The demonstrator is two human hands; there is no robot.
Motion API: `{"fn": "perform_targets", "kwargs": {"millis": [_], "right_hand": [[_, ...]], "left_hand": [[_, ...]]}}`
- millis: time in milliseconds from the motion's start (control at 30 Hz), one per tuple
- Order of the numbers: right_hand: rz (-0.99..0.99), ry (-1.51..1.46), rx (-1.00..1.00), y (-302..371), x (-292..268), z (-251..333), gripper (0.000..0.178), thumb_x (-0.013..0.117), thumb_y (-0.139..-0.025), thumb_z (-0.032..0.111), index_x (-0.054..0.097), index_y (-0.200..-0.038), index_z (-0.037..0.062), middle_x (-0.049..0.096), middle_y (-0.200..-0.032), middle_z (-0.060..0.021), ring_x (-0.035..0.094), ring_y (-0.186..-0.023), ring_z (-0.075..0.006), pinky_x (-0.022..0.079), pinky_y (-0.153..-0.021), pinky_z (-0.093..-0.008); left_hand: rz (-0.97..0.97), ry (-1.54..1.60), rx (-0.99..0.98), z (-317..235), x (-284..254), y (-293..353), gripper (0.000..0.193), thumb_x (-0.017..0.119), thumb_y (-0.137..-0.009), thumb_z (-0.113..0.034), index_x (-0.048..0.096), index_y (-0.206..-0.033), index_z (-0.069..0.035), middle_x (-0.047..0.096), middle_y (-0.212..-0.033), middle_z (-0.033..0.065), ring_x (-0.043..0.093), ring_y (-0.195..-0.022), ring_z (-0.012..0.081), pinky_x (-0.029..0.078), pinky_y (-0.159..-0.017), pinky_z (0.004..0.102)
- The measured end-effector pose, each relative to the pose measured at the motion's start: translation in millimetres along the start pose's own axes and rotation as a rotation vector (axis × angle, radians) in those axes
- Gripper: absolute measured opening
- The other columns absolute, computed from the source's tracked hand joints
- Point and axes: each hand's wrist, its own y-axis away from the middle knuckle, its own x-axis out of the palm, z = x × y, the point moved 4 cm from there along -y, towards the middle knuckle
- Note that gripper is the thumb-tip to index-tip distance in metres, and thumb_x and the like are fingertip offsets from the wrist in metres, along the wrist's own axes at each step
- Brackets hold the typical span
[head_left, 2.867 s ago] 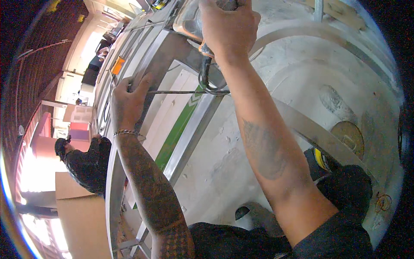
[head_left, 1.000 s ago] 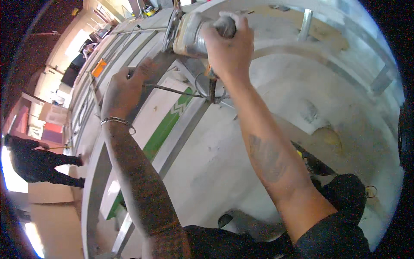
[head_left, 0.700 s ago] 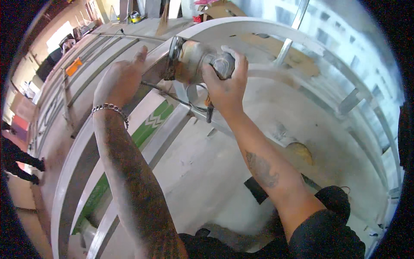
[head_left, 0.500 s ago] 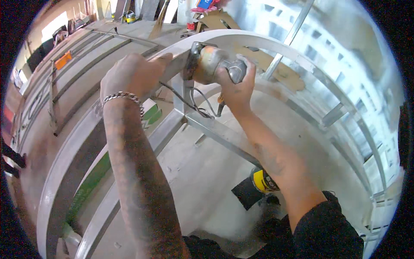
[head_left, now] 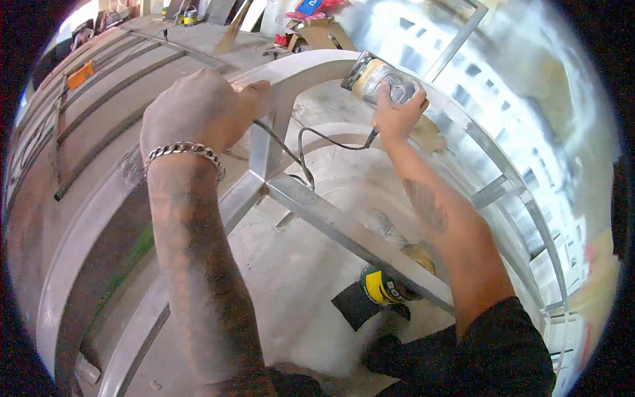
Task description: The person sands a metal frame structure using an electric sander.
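Note:
My right hand grips a grey angle grinder and holds its tan disc end against the curved top rail of a silver metal frame. The grinder's black cable loops down behind an upright bar. My left hand, with a chain bracelet at the wrist, rests closed over the same curved rail to the left, fingers wrapped on the bar.
A yellow and black spray can lies on the dusty concrete floor below a diagonal bar. More metal rails lie to the left, with an orange tag. Cardboard and clutter sit at the far end.
My view has swung right and down. My right hand carried the grinder from high on the left over to the curved rail on the right. My left hand shifted onto the rail.

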Motion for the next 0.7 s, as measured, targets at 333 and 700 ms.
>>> {"fn": "perform_targets", "kwargs": {"millis": [333,700], "right_hand": [[-0.072,-0.117,0.039,5.6,12.9,2.1,0.066,0.083,-0.081,0.033,0.053,-0.131,0.0008,0.058,-0.117,-0.0236,0.055,-0.114,-0.0443,0.046,-0.101,-0.0541],[-0.031,-0.280,-0.163,12.8,-1.6,25.1,0.058,0.087,-0.077,0.029,0.060,-0.122,0.0059,0.062,-0.114,-0.0191,0.057,-0.113,-0.0385,0.053,-0.093,-0.0491]], "left_hand": [[-0.169,-0.431,0.531,24.4,16.9,-15.6,0.060,0.066,-0.091,-0.058,0.079,-0.104,-0.001,0.075,-0.092,0.0263,0.076,-0.089,0.0406,0.059,-0.085,0.0483],[-0.321,-0.236,0.160,45.5,0.5,-11.4,0.049,0.072,-0.099,-0.044,0.070,-0.122,-0.001,0.068,-0.117,0.0188,0.067,-0.114,0.0301,0.052,-0.101,0.0392]]}}
